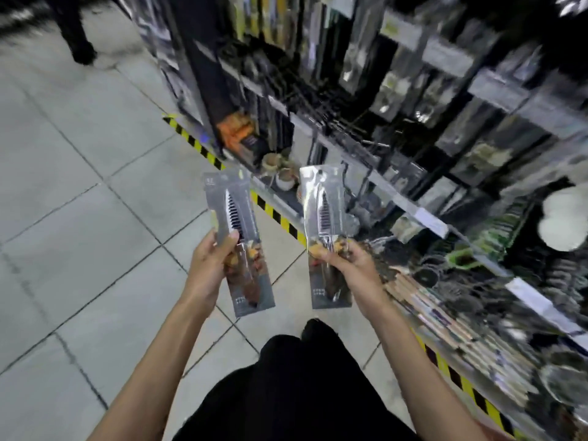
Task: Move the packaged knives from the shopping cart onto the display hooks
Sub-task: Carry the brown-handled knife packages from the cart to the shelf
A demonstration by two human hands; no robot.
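Two grey carded knife packs with serrated blades are up before the blurred shelving: left hand (pixel 208 265) pinches the left pack (pixel 238 243) mid-card, right hand (pixel 346 262) clasps the right pack (pixel 326 230) at its handle.

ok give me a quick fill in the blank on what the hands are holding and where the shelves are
1. Each hand holds one packaged ____.
2. The left hand and the right hand each grip a pack near its ____ half, blade end pointing up.
3. The display shelves stand on the person's ____ side.
4. Yellow and ____ striped tape runs along the floor at the foot of the shelves.

Missing words: knife; lower; right; black
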